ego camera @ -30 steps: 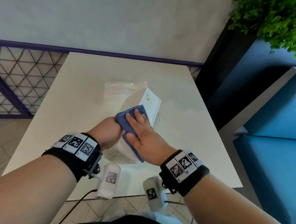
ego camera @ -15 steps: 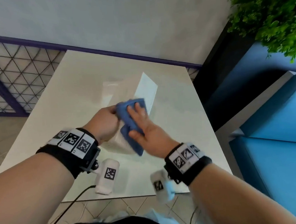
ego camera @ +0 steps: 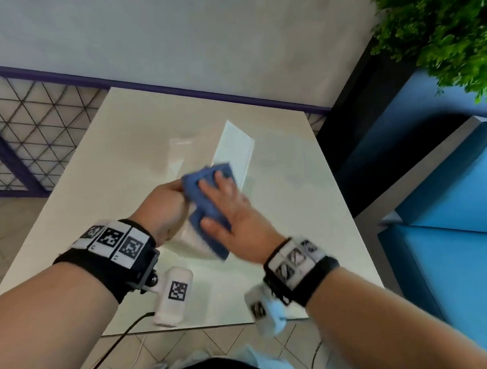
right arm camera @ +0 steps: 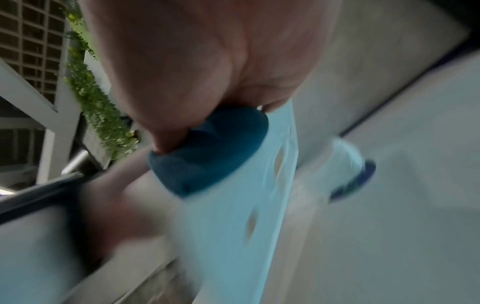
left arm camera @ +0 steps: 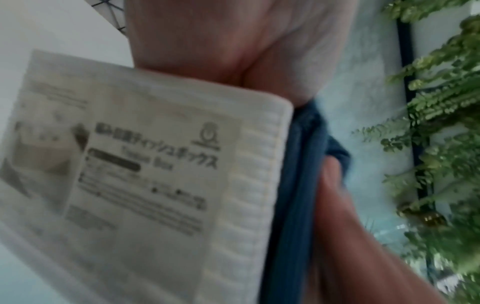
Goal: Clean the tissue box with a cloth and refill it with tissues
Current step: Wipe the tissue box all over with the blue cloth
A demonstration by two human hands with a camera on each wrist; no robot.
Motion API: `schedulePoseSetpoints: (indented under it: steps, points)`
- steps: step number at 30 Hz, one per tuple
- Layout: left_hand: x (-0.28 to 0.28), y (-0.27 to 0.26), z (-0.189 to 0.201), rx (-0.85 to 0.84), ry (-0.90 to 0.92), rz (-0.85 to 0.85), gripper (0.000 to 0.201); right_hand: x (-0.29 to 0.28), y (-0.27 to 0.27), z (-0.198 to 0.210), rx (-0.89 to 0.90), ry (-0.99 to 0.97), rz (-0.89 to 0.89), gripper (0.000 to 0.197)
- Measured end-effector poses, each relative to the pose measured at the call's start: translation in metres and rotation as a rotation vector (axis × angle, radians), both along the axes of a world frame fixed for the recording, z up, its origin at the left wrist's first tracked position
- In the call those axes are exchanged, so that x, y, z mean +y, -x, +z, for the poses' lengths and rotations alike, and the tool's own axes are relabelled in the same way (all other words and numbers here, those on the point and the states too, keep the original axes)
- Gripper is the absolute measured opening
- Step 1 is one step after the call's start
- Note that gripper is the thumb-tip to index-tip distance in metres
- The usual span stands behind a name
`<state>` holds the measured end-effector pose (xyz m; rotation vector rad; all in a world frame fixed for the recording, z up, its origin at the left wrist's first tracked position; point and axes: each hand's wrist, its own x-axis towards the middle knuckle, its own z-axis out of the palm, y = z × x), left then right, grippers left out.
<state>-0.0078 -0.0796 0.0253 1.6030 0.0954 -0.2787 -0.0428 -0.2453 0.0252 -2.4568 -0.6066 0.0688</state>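
Blue cloth [ego camera: 209, 198] sits pressed under the right hand's [ego camera: 232, 213] flat, spread fingers [ego camera: 222, 182] against the tissue box [ego camera: 234, 147], left hand [ego camera: 164, 209] clamped round its near end.

Your head camera looks steeply down over both forearms onto glossy white square table [ego camera: 278, 159]. Left wrist camera sits very close to ribbed white tissue box [left arm camera: 259, 185], label side. Right wrist camera sits close to folded blue cloth [right arm camera: 207, 156]. All three views share box and cloth.
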Motion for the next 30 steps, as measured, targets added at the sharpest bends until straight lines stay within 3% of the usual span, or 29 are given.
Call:
schedulePoseSetpoints:
  steps: [3,6,11,15,17,20,24,27,30]
  points:
    - [-0.002,0.009,-0.01,-0.062,-0.176,-0.1,0.034,-0.021,-0.061,0.026,-0.007,0.022,-0.313,0.062]
    - [-0.004,0.014,-0.008,-0.056,-0.129,-0.123,0.036,-0.032,-0.095,0.038,0.014,0.002,-0.45,0.058]
    - [0.007,-0.007,0.003,-0.078,-0.132,0.073,0.033,0.016,-0.029,0.008,0.052,-0.021,-0.162,0.062]
    - [0.015,-0.011,0.018,-0.001,0.165,0.117,0.03,0.028,0.022,-0.015,0.103,-0.068,0.044,0.067]
    - [0.012,-0.01,0.017,-0.053,0.043,0.095,0.03,0.022,0.011,-0.015,0.077,-0.079,0.032,0.067]
    - [0.008,-0.005,0.013,-0.164,-0.313,-0.011,0.04,0.01,-0.028,0.0,0.05,-0.195,-0.195,0.064]
    - [0.006,0.003,0.009,-0.172,-0.329,-0.099,0.041,-0.005,-0.067,0.021,0.115,-0.237,-0.487,0.062]
    - [0.011,0.003,0.003,-0.18,-0.344,-0.146,0.041,-0.008,-0.071,0.028,0.189,-0.373,-0.682,0.055]
    - [0.019,0.001,-0.001,-0.163,-0.372,-0.206,0.041,-0.01,-0.074,0.032,0.346,-0.513,-0.84,0.073]
